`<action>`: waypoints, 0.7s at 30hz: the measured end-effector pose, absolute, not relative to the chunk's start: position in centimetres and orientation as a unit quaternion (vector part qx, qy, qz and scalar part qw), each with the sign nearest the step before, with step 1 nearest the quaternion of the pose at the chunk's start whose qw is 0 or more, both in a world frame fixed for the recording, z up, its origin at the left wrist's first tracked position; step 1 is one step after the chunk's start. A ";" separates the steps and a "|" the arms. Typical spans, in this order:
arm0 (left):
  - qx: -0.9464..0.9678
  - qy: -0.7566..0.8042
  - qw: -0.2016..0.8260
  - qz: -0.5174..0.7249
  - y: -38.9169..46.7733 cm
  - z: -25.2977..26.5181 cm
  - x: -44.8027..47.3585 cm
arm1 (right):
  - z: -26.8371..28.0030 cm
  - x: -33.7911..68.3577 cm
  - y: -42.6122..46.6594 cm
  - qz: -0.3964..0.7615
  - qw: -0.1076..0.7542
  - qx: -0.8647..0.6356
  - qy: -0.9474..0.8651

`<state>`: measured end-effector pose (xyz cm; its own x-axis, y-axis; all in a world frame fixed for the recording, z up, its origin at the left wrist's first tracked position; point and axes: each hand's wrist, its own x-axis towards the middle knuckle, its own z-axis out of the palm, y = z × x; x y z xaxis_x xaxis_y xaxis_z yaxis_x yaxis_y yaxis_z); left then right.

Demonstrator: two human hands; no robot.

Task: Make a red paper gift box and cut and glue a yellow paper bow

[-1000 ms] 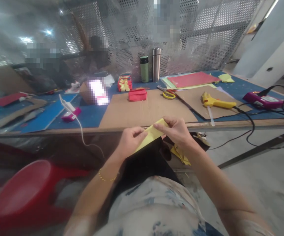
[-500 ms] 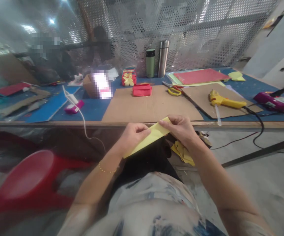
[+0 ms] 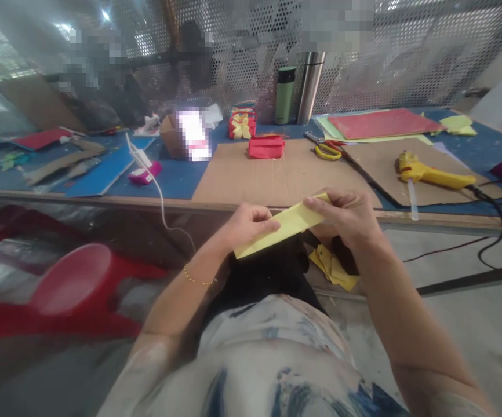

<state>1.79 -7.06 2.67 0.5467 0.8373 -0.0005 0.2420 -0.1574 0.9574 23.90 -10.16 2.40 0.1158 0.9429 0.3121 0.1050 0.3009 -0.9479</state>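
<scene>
A narrow strip of yellow paper [image 3: 292, 223] is stretched at a slant between my hands, above my lap at the table's front edge. My left hand [image 3: 251, 225] pinches it near the middle, thumb on top. The upper right end is gripped by my right hand [image 3: 346, 214], its thumb lying along the paper. Beyond, on a sheet of brown cardboard [image 3: 242, 179], sits a small folded red piece [image 3: 266, 146]. Behind that stands a little red box with a yellow flower [image 3: 242, 123] on its front.
Yellow-handled scissors [image 3: 328, 152] lie right of the red piece. A yellow glue gun [image 3: 433, 174] rests on more cardboard, its cord hanging over the edge. Two flasks [image 3: 284, 95] stand at the back by coloured sheets [image 3: 385, 123]. A red stool [image 3: 72, 278] is at left; yellow scraps [image 3: 333, 266] lie below.
The view has shifted, so the table and both hands appear farther right. Both hands keep hold of the yellow paper, which now slants slightly less.
</scene>
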 end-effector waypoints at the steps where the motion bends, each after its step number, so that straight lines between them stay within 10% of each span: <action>1: 0.706 0.385 0.525 0.280 -7.1 2.6 1.7 | 2.3 24.1 -10.1 0.353 0.585 -0.472 -0.558; 21: 0.659 0.335 0.654 0.162 -6.9 1.3 0.2 | 1.4 25.1 -9.7 0.262 0.579 -0.477 -0.607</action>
<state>0.21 -6.89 1.31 0.7227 0.6533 -0.2258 0.2303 0.0804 0.9698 25.07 -9.70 1.38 0.1253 0.8828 0.4526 0.2748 0.4075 -0.8709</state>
